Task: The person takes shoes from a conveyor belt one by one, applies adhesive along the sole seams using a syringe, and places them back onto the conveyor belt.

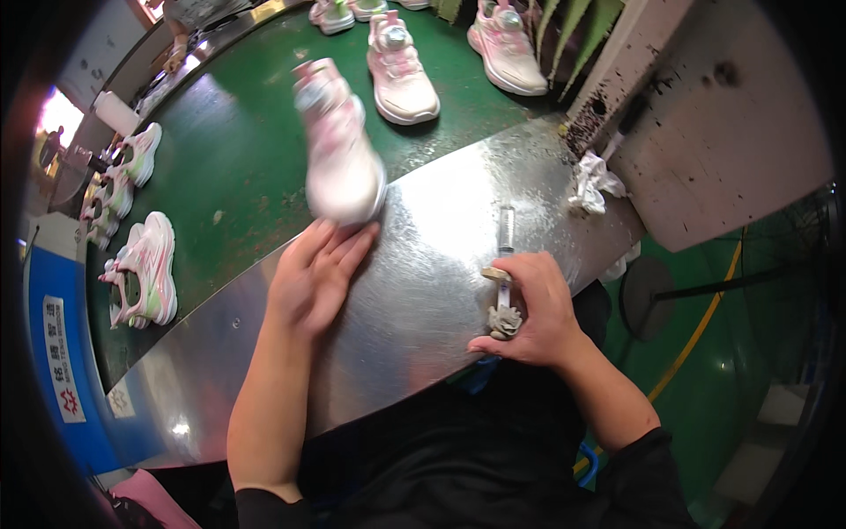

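Note:
A pink and white sneaker [339, 145] lies blurred at the join of the green belt [238, 159] and the metal worktop [441, 264]. My left hand [315, 275] is open, fingers spread, its fingertips at the sneaker's heel end. My right hand [533, 309] rests on the worktop and is closed around a thin tool with a clear tube [506, 234] and a crusted grey tip [504, 323].
More pink sneakers stand on the belt: two at the back [403, 66] [507, 48], several along the left edge [145, 269]. A crumpled white rag [595, 183] lies by a spattered white cabinet [723, 132]. A fan [784, 291] stands on the green floor at right.

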### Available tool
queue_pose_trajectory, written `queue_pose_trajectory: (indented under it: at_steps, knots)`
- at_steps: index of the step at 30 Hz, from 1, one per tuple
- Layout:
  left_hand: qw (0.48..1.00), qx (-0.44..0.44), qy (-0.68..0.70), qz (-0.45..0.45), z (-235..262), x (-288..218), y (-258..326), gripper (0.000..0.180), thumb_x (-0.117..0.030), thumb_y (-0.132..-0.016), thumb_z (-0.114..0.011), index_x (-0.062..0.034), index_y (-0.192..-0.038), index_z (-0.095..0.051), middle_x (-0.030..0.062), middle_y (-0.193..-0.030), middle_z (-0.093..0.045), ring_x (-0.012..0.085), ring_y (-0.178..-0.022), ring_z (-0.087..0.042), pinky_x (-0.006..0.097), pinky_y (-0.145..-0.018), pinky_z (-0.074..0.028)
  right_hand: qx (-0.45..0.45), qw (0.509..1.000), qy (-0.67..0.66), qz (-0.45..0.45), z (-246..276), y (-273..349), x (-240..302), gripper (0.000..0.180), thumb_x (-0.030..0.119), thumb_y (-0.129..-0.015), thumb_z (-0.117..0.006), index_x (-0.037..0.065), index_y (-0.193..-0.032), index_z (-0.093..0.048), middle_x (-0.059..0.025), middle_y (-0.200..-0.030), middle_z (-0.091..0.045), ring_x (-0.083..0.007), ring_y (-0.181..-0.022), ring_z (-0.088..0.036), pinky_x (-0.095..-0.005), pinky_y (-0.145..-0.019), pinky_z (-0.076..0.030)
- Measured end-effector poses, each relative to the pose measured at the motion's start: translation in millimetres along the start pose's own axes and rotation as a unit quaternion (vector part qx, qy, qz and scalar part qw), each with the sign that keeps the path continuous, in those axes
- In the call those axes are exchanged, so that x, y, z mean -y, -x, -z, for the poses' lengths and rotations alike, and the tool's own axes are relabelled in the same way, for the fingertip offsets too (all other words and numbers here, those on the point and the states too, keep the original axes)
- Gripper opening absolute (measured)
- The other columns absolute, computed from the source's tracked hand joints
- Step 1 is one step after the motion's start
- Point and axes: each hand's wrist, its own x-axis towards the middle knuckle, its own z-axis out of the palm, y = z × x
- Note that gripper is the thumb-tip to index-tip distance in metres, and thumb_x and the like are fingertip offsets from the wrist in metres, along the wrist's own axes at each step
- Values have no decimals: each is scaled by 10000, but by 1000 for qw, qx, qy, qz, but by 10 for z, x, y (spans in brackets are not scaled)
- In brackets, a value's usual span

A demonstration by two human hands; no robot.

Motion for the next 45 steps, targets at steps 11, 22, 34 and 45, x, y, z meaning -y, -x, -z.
queue_pose_trajectory:
  at_steps: [11, 22, 34, 45]
  knots:
    - [938, -208, -128, -247, 1449, -895, 957, 194, -30, -854, -587, -53, -1005, -467, 123, -958, -586, 294, -964, -609, 349, -843, -522, -20, 997, -53, -49, -38, 84, -107, 835, 481, -587, -855, 13, -1172, -487, -140, -998, -530, -279, -859, -532, -366, -740, -450]
    - [805, -350, -357, -319, 2430, -1705, 902, 555, 32, -848, -600, -46, -1359, -398, 83, -1236, -546, 183, -1093, -545, 311, -935, -442, -31, 996, -69, -47, -95, 56, -53, 853, 571, -607, -801, -1, -1156, -486, -111, -926, -514, -249, -753, -497, -343, -664, -423]
    - [882, -227, -314, -270, 1655, -1220, 1467, 606, -53, -885, -508, -106, -1454, -305, 144, -1292, -526, 226, -1123, -567, 344, -914, -485, -3, 999, -19, -47, -57, 58, -63, 788, 544, -607, -799, 48, -1153, -520, -106, -927, -562, -301, -791, -540, -395, -724, -435]
    - [941, -58, -252, -219, 947, -467, 1816, 735, -103, -745, -622, -56, -1381, -257, 72, -1125, -480, 188, -1047, -514, 285, -865, -477, 59, 983, -131, -115, 218, 178, 66, 828, 501, -642, -812, 46, -1242, -469, -90, -952, -546, -225, -824, -532, -342, -758, -436]
